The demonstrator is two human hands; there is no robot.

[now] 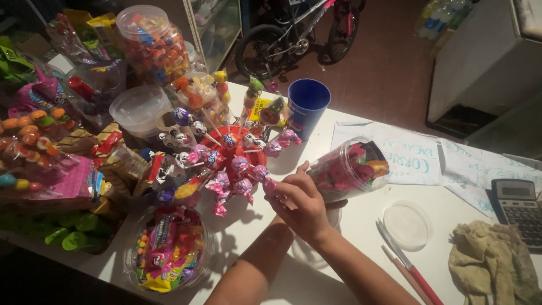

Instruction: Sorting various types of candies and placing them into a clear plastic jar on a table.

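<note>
- Right hand (305, 206), fingers curled and pinched, holds the stick of a pink-wrapped lollipop (269, 184) at the edge of a red lollipop stand (234, 155) on the white table (361, 226).
- Left hand is all but hidden behind the right; only its forearm (254, 271) shows, and whether it grips anything cannot be told.
- Just beyond the right hand, a clear plastic jar (350, 168) of red and pink sweets lies tilted on its side, mouth open toward the hands.
- Jar's round clear lid (406, 225) rests flat on the table, near the jar, with pens (409, 271) beside it.
- Blue cup (307, 104) stands upright behind the stand.
- Tub of wrapped candies (169, 251) sits at the near table edge, left of the forearm.
- Tall sweet jar (152, 42) rises at the back left among packets.
- Calculator (516, 209) and crumpled cloth (491, 265) lie at far right, on and near handwritten paper sheets (418, 158).
</note>
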